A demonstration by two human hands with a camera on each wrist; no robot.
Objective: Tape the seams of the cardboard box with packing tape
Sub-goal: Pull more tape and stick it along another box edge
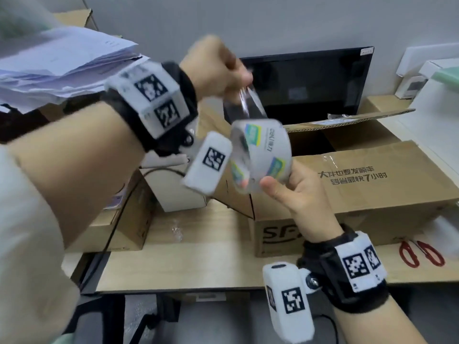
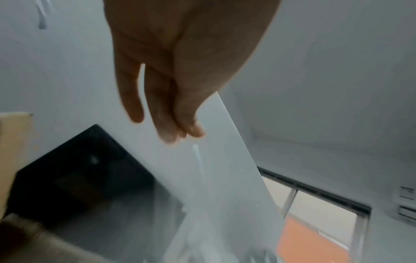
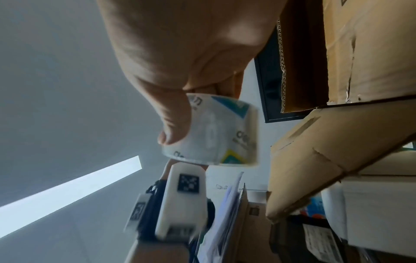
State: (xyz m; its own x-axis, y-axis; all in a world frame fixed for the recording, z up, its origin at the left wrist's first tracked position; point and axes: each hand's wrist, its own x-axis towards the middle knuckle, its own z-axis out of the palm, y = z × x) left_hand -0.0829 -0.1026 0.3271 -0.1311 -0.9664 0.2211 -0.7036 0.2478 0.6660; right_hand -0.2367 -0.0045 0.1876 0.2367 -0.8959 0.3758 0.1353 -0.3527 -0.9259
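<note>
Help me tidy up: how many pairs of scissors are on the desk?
1. The red-handled scissors lie at the right edge of the desk, in front of the cardboard box. Others may be hidden behind boxes or papers.

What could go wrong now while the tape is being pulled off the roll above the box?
The strip of tape hangs free between the left hand and the roll; it looks creased and could fold and stick to itself. The right hand holds the roll mainly by fingertips, so a hard pull might yank it loose. The scissors lie off to the side while both hands are busy, so cutting may be awkward.
</note>
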